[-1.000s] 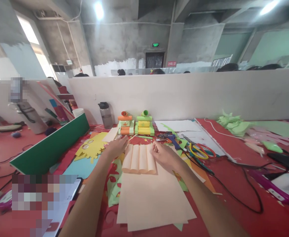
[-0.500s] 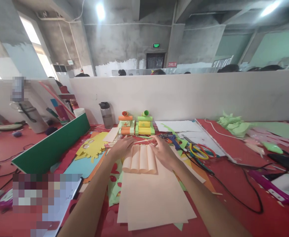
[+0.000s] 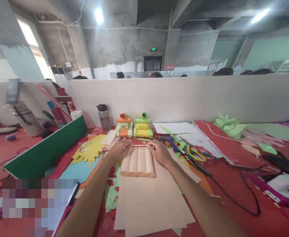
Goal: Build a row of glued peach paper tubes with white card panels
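A row of several peach paper rolls (image 3: 137, 163) lies side by side on flat sheets of peach paper (image 3: 154, 204). At the row's far left corner, my left hand (image 3: 121, 150) curls its fingers against the end roll. My right hand (image 3: 159, 151) bends its thumb and fingers around the far right corner. Both hands hold the row between them; some fingertips are hidden. A thin pale strip (image 3: 139, 145) spans the gap between the hands, just beyond the rolls. Whether the fingers touch it, I cannot tell.
Two stacked paper models, one orange (image 3: 123, 126) and one green-yellow (image 3: 143, 125), stand behind the hands. Scissors (image 3: 196, 153) and a blue glue gun (image 3: 171, 143) lie right, with a black cable. Yellow cut paper (image 3: 91, 149), a dark bottle (image 3: 104, 118) and a green board (image 3: 48, 148) are left.
The view has shifted slightly. My right hand's fingers have drawn in closer to the far right corner of the rolls. The rolls stay on the sheets.
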Demonstrator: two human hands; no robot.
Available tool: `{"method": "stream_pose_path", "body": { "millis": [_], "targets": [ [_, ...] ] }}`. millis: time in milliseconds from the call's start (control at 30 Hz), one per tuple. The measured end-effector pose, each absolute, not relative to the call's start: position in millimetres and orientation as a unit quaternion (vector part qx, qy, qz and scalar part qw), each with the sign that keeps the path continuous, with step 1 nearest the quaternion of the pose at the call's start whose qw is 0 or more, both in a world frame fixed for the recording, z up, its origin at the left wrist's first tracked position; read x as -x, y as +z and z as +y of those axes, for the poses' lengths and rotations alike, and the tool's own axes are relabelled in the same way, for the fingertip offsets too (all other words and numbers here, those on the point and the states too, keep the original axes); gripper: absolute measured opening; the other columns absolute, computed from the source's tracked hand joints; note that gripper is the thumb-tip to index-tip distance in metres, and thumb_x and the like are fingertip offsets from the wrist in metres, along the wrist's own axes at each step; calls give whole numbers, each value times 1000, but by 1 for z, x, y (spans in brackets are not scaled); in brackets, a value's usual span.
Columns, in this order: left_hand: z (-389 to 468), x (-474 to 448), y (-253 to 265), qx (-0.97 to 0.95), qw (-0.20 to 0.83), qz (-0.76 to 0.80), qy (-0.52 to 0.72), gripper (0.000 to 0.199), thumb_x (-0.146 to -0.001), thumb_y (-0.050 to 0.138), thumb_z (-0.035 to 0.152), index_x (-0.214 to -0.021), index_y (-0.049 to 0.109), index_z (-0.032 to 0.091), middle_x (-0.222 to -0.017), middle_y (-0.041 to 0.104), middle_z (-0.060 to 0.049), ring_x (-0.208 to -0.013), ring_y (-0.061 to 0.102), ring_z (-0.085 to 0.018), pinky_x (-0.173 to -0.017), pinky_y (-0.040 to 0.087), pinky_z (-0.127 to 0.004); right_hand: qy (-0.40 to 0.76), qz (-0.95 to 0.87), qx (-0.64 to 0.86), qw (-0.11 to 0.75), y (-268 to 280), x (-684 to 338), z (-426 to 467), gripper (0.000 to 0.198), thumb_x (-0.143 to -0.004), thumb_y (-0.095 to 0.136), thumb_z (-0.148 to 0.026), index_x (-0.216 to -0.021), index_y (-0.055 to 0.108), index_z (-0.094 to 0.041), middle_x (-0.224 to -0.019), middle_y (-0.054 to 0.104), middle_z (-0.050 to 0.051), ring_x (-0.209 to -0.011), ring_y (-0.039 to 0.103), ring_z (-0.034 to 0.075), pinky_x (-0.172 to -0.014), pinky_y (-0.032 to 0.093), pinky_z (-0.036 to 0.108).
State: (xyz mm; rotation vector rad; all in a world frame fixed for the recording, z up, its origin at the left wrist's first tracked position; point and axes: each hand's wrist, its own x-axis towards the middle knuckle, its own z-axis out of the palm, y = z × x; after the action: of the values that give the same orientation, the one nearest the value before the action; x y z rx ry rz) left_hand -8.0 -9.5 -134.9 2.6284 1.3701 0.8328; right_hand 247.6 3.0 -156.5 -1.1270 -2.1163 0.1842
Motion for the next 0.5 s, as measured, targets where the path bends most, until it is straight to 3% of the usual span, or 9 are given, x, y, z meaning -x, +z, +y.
{"method": "stream_pose_path", "body": {
  "millis": [233, 500],
  "targets": [
    [17, 17, -130, -856, -14, 452, 252, 34, -101, 32, 37, -110, 62, 22, -108, 71, -5, -93, 66, -19, -81, 46, -28, 0, -812, 461, 359, -141, -259, 18, 23, -100, 40, -27, -93, 62, -20, -92, 64, 5, -84, 60, 18, -77, 41, 26],
    [94, 17, -96, -889, -117, 407, 176, 39, -101, 30, 41, -98, 63, 20, -94, 71, -8, -83, 65, -21, -65, 42, -28, -93, -876, 407, 242, -95, -245, 83, 21, -99, 46, -33, -93, 61, -20, -92, 69, 5, -85, 62, 18, -71, 38, 26]
  ]
}}
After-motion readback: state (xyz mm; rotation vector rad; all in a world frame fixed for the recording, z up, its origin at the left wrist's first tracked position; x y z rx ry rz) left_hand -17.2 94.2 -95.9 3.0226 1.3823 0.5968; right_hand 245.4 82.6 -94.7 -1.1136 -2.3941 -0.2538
